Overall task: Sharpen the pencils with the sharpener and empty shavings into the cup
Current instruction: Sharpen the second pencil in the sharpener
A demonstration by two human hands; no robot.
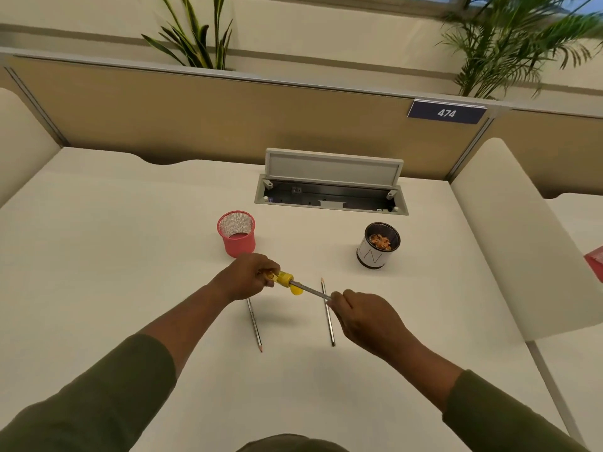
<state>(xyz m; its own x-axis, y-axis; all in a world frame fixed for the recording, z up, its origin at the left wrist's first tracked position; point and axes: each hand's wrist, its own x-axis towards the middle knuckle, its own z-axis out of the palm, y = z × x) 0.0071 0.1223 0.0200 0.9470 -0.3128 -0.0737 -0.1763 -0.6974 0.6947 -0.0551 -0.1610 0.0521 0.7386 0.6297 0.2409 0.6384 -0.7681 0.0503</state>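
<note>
My left hand (249,277) grips a yellow sharpener (283,279) above the white desk (130,256). A grey pencil (310,291) sticks into the sharpener, and my right hand (365,321) holds its other end. Two more pencils lie on the desk: one (255,327) below my left hand with its tip toward me, another (327,316) partly under my right hand with its tip pointing away. A white cup (377,247) with a dark inside holds brown shavings at the right.
A pink mesh pencil holder (237,234) stands just behind my left hand. An open cable hatch (331,190) lies at the back of the desk. Partition walls close off the back and both sides. A red object (595,261) shows at the right edge.
</note>
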